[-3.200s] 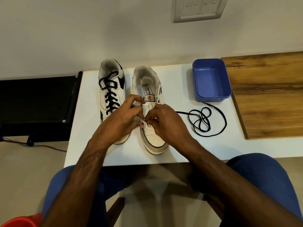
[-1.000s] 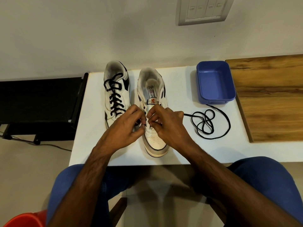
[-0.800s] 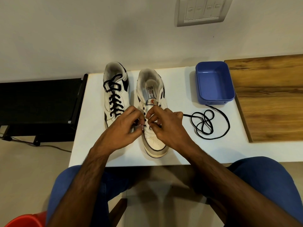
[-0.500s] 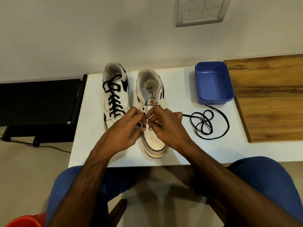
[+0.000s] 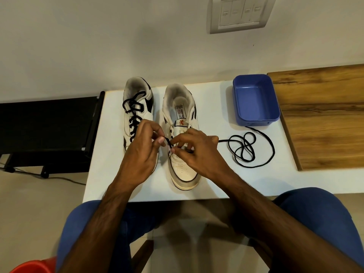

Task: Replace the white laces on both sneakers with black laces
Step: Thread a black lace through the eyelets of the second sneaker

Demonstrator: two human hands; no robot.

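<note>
- Left hand [image 5: 140, 154] pinches the black lace [image 5: 248, 149] end at the right sneaker [image 5: 182, 115]'s lowest eyelets; the right hand [image 5: 194, 150] pinches it too.
- Left sneaker [image 5: 137, 103] is judged finished; threading here is barely begun.
- Most lace is coiled on the table [image 5: 216, 178].

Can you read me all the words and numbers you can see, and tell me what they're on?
Nothing here can be read for sure.
Insole label inside the unlaced sneaker: small printed words and a little flag, too blurred to read.
Tongue tab of that sneaker: an orange animal logo, no letters to make out.
Wall switch plate: no writing.
Blue tray: no writing.
</note>
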